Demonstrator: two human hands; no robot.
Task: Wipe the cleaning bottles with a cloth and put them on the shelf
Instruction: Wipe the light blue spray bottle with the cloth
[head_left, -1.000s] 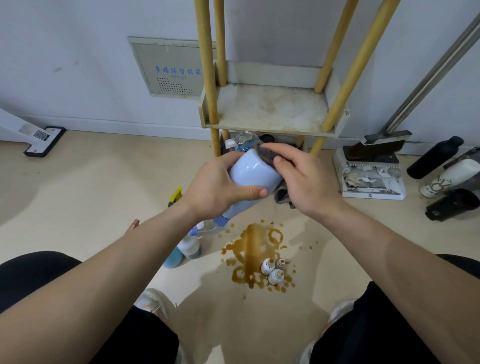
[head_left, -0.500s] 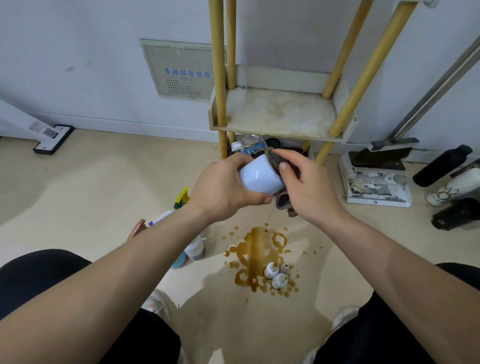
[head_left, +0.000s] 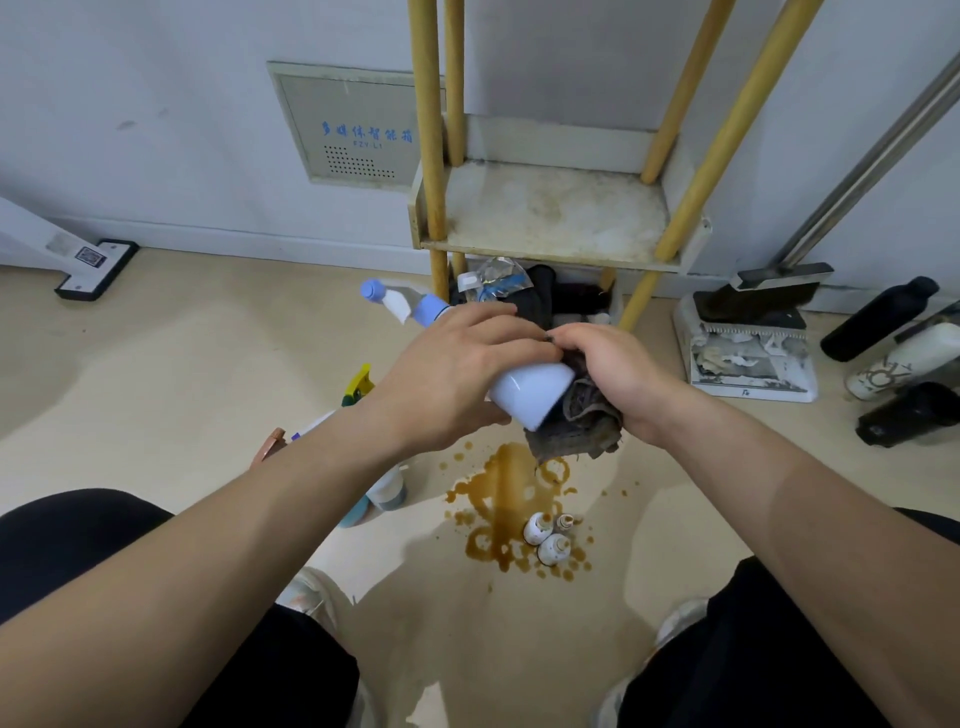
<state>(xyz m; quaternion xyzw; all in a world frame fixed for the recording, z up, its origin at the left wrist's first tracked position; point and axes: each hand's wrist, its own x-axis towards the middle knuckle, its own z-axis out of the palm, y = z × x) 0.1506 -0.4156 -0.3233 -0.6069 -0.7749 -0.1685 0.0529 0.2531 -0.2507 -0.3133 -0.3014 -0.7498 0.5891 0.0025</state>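
Observation:
My left hand grips a pale blue spray bottle around its middle, tilted so the nozzle points up and left and the base faces me. My right hand presses a dark grey cloth against the bottle's base and right side. The cloth hangs below the bottle. Just behind my hands stands the shelf, a stained white board on yellow poles, with nothing on it. More spray bottles stand on the floor under my left forearm, partly hidden.
A brown spill with three small white bottles in it lies on the floor between my knees. Dark clothes and a plastic bag sit under the shelf. Black and white bottles and a mop base lie at right.
The bottle has been turned: its nozzle now shows above my left hand, and its base points down to the right. My right hand with the cloth has slid down to the bottle's lower end.

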